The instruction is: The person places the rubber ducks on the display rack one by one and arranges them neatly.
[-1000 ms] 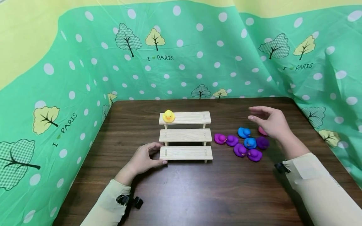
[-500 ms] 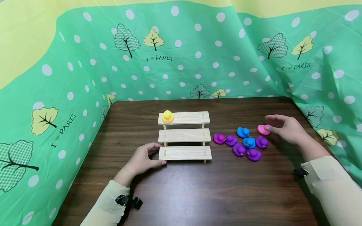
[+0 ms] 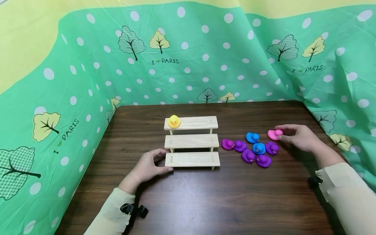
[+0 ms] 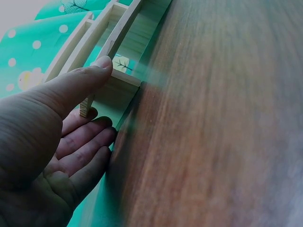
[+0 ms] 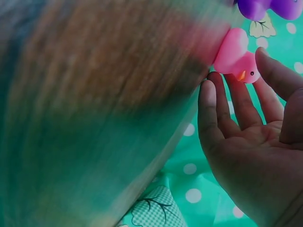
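A three-step wooden shelf [image 3: 192, 141] stands mid-table, with a yellow rubber duck [image 3: 174, 121] at the left of its top step. My left hand [image 3: 148, 165] grips the left end of the lowest step. In the left wrist view its thumb [image 4: 90, 78] lies at the front edge and the fingers curl behind the step's end. At the right, my right hand [image 3: 301, 137] pinches a pink rubber duck [image 3: 273, 134] between thumb and fingers. The right wrist view shows that duck [image 5: 232, 52] close at the tabletop, its head between thumb and fingers.
Between shelf and right hand sit two blue ducks [image 3: 258, 148], several purple ducks [image 3: 263, 161] and a magenta duck [image 3: 227, 144]. A green dotted cloth [image 3: 188, 58] rises round the back and sides of the dark wooden table [image 3: 205, 199].
My right hand has drawn back to the right, come down beside the pink duck and taken it between thumb and fingers. The left hand keeps its place on the shelf.
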A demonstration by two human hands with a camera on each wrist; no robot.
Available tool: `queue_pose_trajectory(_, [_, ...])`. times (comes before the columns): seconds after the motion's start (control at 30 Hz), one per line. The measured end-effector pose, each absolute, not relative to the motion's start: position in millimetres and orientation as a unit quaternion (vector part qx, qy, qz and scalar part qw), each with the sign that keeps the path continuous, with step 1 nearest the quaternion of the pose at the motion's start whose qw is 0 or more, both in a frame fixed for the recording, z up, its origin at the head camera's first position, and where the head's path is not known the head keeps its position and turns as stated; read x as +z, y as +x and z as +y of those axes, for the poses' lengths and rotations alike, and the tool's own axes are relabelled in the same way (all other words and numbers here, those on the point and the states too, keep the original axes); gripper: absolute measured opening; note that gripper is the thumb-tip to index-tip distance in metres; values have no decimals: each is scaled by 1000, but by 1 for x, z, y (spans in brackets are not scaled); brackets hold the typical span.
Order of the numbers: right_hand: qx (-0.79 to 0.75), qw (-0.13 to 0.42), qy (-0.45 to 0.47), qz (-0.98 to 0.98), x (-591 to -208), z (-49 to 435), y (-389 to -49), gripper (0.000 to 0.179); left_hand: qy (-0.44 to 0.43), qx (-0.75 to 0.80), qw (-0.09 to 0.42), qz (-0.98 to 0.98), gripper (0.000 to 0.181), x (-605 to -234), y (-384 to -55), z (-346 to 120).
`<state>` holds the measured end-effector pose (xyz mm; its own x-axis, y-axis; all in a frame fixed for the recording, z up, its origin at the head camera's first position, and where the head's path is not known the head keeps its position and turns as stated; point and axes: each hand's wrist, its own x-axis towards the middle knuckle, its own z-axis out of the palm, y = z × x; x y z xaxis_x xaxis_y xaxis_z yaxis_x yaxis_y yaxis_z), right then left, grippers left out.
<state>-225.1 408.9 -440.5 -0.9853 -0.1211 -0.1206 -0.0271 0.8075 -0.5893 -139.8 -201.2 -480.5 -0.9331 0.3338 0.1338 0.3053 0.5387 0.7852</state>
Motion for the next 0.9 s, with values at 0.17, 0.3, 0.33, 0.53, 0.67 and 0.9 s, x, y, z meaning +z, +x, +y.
queue_pose_trajectory(0.17, [-306,80,-37,948,-440,410,-226,59,178,448,20,876,54,-480,-140,-201])
queue_pose_trajectory(0.3, [-298,80,-34,951,-440,411,-227,59,179,446,19,877,54,-480,-141,-200])
queue_pose_trajectory(0.33, [-298,81,-32,951,-441,411,-227,60,179,445,19,877,54,-480,-141,-200])
queue_pose_trajectory(0.53, [-296,89,-19,951,-441,411,-228,61,179,447,16,876,54,-482,-141,-201])
queue_pose_trajectory(0.67, [-295,88,-20,951,-441,412,-228,59,175,446,18,877,54,-482,-141,-201])
queue_pose_trajectory(0.9, [-291,73,-28,953,-443,412,-228,56,174,448,23,877,55,-481,-140,-201])
